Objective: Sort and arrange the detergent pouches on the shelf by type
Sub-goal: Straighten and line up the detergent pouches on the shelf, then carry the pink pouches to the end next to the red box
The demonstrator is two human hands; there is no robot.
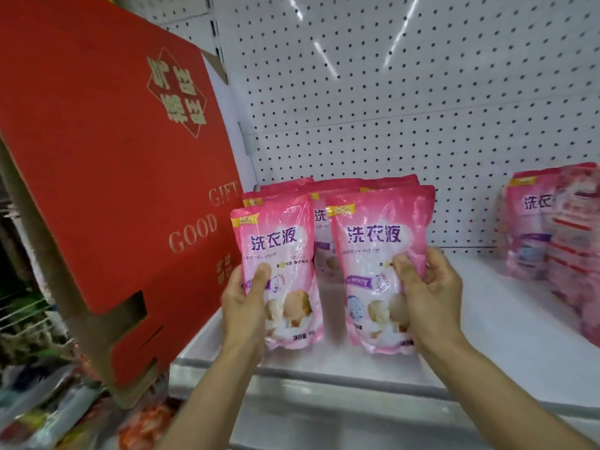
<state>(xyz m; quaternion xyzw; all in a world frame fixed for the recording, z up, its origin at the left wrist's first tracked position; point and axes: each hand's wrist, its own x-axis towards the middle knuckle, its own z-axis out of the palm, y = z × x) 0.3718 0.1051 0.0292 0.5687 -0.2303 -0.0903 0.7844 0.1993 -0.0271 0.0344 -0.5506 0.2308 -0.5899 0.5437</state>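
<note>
Two pink detergent pouches stand upright at the front of a white shelf [506,326]. My left hand [243,303] grips the left pouch [279,251] by its lower left side, thumb across the front. My right hand [428,293] grips the right pouch [373,248] by its lower right side, thumb on the front. Behind them stand several more pink pouches [341,186] in rows. Another group of pink pouches [545,228] stands at the right end of the shelf, blurred.
A large red cardboard gift box [107,177] leans at the left, close to the left pouch. White pegboard [406,92] forms the shelf's back wall. Bare shelf lies between the two pouch groups. Mixed packaged goods [48,410] sit below at the lower left.
</note>
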